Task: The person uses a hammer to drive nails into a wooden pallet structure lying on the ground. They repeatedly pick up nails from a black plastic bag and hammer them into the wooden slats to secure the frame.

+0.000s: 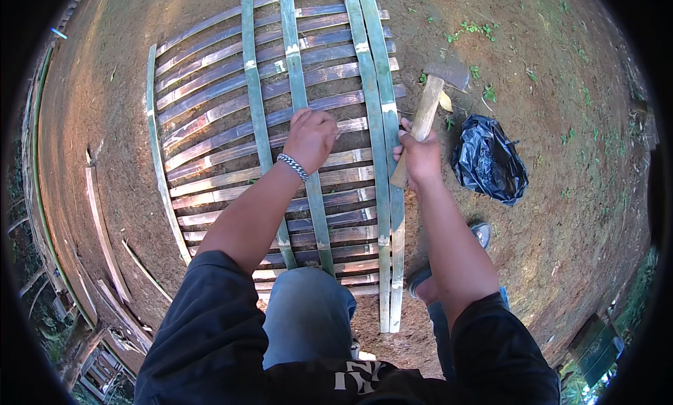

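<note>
A lattice of split bamboo lies on the ground before me, with thin crosswise slats (205,133) under several long green strips (251,75). My right hand (423,156) is wrapped around the wooden handle of a hatchet (429,103), its dark metal head pointing away from me. That hand is beside the paired green strips (375,89) at the lattice's right side. Over the middle strip is my left hand (313,138), its fingers curled together in a pinch. Whatever those fingers hold, if anything, is too small to make out.
A black plastic bag (489,159) sits open on the dirt right of the hatchet. Loose bamboo pieces (105,226) lie at the left. My bent knee (308,317) rests at the lattice's near end, and my shoe (420,282) is on the right.
</note>
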Demonstrator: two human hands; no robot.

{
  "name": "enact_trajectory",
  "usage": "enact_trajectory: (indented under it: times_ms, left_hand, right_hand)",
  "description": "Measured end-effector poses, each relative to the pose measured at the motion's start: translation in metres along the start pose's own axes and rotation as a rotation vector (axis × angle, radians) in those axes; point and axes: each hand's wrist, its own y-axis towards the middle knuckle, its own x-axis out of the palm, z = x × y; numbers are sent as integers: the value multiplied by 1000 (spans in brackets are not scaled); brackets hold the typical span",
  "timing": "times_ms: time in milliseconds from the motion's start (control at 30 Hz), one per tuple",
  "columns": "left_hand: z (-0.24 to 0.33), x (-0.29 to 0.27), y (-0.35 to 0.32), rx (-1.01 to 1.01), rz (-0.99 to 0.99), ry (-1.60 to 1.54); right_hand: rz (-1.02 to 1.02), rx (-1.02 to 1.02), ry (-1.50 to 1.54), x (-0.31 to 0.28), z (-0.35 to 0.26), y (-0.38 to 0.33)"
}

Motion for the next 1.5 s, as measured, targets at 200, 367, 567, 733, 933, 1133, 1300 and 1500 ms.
enact_trajectory:
  times_ms: [200,367,567,733,933,1133,1300,1500]
  left_hand:
    - [-5,-1,-8,5,-51,-27]
    - [-9,-4,-20,29,-101,-48]
    - [-7,-3,-21,38,-58,-73]
    - [-7,-2,-20,28,-50,-73]
    - [-7,0,-21,46,-48,-56]
    - [-7,-2,-19,66,-60,-56]
    - [-9,0,-19,68,-57,-69]
    - [-9,0,-19,59,-44,-85]
  right_hand:
    - [-32,63,-21,-4,-2,-2]
    - [-5,59,-49,-3,8,-18]
    - [-6,43,-17,-3,13,-17]
    - [-40,21,-22,-6,17,-15]
    - [0,9,39,0,14,-25]
    - [12,7,52,-3,24,-22]
    - [12,20,64,-4,24,-23]
    - [11,38,36,-2,20,-24]
